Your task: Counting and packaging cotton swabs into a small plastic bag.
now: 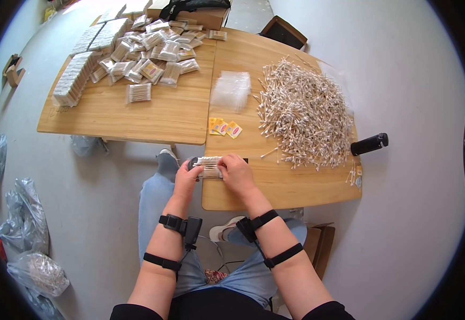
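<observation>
A pale wooden surface (283, 192) with visible grain, made of two panels, spans the upper left and centre of the frame. Both bare arms rise from the lower edge and lean inward, so the hands come close together at the centre. The left forearm (167, 245) runs nearly upright, the right forearm (276, 234) slants up to the left, and each wears black straps (285, 255). On the right of the frame spreads a loose, bristling heap of cotton swabs (307, 112), thin sticks with fluffy white tips lying every way. At upper left, glossy film-wrapped flat packs (158, 42) are strewn beside neat, boxy white stacks (75, 74). The right hand (236, 173) has its back turned up and its fingers bent, their tips at the right end of a bundle of swabs (209, 167); the left hand (186, 178) steadies the other end, thumb along the near side. Both grips are closed on this bundle, which lies at the centre of the frame, by the left edge of the right-hand panel, its slim sticks side by side and running left to right. Limp, see-through bags (231, 89) overlap in a flat pile at upper centre. A smooth black cylinder (370, 144) lies at the right. Smallest are the flat yellow-and-white cards (224, 127), fanned just above the hands.
</observation>
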